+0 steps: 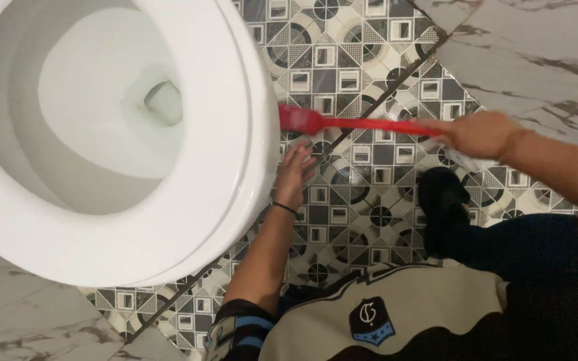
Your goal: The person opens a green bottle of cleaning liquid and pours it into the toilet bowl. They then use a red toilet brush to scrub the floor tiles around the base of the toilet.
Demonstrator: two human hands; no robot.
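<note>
A white toilet [229, 134] fills the left of the head view, seat down, bowl open with water at the bottom. My right hand [479, 134] grips the handle of a red brush [342, 122], whose head touches the toilet's outer side. A bit of white cloth or paper [466, 160] shows under that hand. My left hand [294, 175], fingers spread, reaches under the toilet's rim close to the base, below the brush head. A thin black band circles the left wrist.
The floor is patterned grey, black and white tile [356, 60], with white marbled tile [536, 47] at the top right and bottom left. My dark-clad foot or knee [443, 200] rests on the floor beside the brush handle.
</note>
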